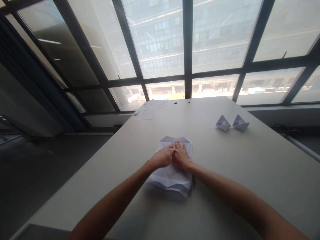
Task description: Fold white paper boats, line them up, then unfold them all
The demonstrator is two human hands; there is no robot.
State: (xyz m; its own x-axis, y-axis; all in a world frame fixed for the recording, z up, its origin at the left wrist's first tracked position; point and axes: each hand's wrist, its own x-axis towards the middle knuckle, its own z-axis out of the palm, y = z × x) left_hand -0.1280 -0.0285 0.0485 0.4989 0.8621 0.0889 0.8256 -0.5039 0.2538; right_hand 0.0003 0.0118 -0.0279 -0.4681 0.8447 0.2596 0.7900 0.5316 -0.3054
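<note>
A partly folded sheet of white paper [172, 175] lies on the table in front of me, its far corners folded in and its near edge raised in loose creased layers. My left hand [163, 156] rests over the middle of the paper with its fingers curled in; the fingertips meet the other hand, and the paper under them is hidden. Beside it, my right hand [180, 155] lies flat on the paper, fingers stretched toward the far edge.
Two folded paper boats [223, 123] stand side by side at the right of the white table [120, 150]. More paper sheets [146, 113] lie at the far left, with a small whitish item [136, 113] beside them. Large windows [162, 40] rise behind the table.
</note>
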